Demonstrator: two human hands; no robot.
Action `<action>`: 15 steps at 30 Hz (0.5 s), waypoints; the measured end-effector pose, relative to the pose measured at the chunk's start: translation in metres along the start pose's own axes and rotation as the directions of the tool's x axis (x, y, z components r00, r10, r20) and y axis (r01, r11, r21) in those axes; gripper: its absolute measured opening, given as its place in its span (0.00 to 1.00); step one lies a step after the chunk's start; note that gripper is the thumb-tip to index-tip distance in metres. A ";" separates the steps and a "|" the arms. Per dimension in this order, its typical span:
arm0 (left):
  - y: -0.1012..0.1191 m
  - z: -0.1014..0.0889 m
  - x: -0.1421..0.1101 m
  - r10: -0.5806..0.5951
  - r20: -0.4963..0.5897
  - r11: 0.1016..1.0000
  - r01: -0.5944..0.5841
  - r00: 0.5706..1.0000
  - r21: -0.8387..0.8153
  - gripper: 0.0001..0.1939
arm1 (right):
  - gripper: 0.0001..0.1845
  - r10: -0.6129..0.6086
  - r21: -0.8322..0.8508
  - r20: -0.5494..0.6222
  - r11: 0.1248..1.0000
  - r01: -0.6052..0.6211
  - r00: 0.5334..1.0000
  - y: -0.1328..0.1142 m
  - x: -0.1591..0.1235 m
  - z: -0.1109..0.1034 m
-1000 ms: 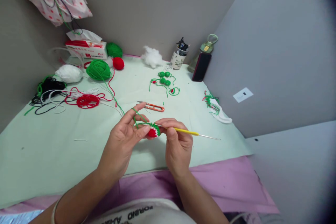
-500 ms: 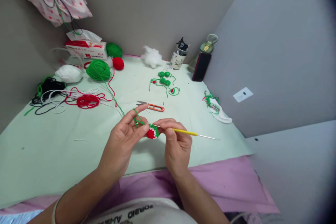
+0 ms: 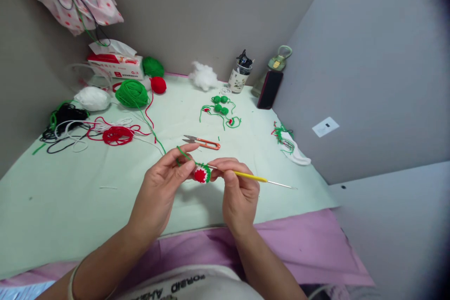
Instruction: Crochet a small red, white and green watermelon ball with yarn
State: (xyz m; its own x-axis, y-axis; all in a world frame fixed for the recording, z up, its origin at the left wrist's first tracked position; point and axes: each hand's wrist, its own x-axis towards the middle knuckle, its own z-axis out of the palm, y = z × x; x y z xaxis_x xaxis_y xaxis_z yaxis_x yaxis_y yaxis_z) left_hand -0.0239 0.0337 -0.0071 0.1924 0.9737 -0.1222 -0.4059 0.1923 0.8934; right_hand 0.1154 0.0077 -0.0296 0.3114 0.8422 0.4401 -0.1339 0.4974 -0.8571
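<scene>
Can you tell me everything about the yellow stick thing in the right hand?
It's a slim, straight tool, probably a crochet hook. Its middle is a smooth yellow grip that looks like plastic, with a thin, silvery, metal-looking rod at each end. The right hand pinches it, so part is hidden. It slants slightly down to the right. One end reaches the green edge of the small crocheted piece; the other sticks out freely, its tip too small to make out.

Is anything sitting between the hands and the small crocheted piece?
Nothing visible. The left hand pinches the crocheted piece directly; the right hand holds the yellow-handled hook, its tip at the piece. The scissors lie beyond, not between.
</scene>
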 end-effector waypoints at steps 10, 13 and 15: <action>0.006 -0.004 -0.001 -0.057 0.014 0.998 0.058 0.998 -0.011 0.24 | 0.09 -0.059 -0.018 -0.030 0.998 0.059 0.998 0.001 0.002 0.000; 0.009 -0.003 -0.002 -0.118 0.043 0.990 0.121 0.992 -0.068 0.27 | 0.09 -0.065 -0.021 -0.019 0.998 0.064 0.998 0.001 0.002 -0.001; 0.010 -0.004 -0.001 -0.169 0.084 0.979 0.177 0.982 -0.099 0.28 | 0.10 -0.070 -0.024 -0.006 0.997 0.070 0.998 0.001 0.002 -0.001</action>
State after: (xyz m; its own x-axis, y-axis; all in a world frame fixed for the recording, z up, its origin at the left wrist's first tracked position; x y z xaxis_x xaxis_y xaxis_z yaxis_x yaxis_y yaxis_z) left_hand -0.0313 0.0346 0.0001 0.3328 0.9133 -0.2349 -0.4516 0.3730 0.8105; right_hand 0.1170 0.0092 -0.0301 0.3260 0.8038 0.4976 -0.0887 0.5501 -0.8304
